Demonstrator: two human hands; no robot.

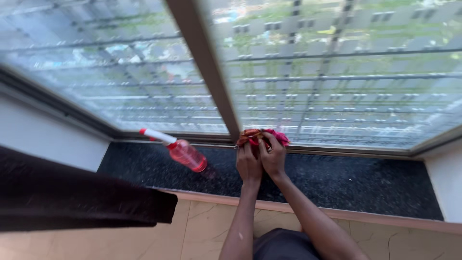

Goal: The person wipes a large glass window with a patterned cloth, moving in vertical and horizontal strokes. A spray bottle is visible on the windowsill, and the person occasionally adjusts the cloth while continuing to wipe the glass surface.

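Both my hands reach over a black stone window sill (346,185) and grip one crumpled red and pink cloth (280,136) at the foot of the window's middle post (207,72). My left hand (248,163) closes on the cloth's left side. My right hand (273,159) closes on its right side, fingers curled over the top. A pink spray bottle (185,153) with a white and red nozzle lies tilted on the sill, just left of my left hand and apart from it.
Two large glass panes (337,72) look out through a metal grille. A dark curtain or cloth (72,197) hangs in from the left. White walls flank the sill, with beige tiles (202,231) below it.
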